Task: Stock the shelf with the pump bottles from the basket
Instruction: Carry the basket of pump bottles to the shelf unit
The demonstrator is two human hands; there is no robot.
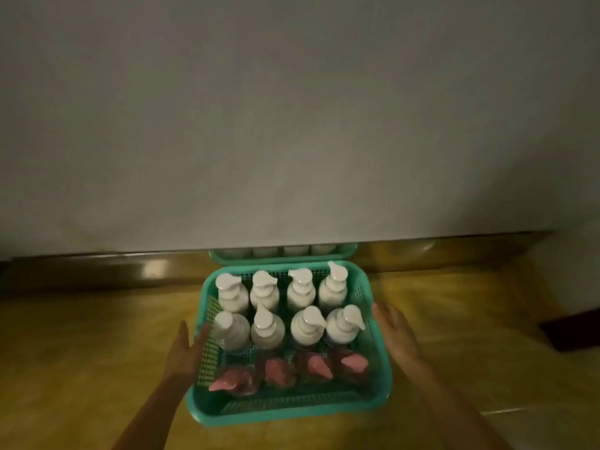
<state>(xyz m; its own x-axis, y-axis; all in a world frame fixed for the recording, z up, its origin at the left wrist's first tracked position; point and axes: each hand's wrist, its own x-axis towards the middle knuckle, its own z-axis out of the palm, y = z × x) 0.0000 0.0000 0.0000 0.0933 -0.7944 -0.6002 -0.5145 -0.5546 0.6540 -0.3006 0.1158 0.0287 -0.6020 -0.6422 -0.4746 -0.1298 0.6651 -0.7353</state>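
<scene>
A teal plastic basket (285,410) sits on a yellow floor below me. Inside stand several white pump bottles (305,326) in two rows, and a near row of several dark bottles with pink pump heads (319,367). My left hand (186,352) is flat against the basket's left wall, fingers apart. Close to the right rim, my right hand (396,332) is spread open; whether it touches the rim is unclear. Neither hand holds a bottle.
A large pale grey panel (292,125) fills the upper view, with its lower edge just above the basket's far end. A glossy dark skirting (97,271) behind the basket reflects it. A dark object (574,329) lies at the right edge.
</scene>
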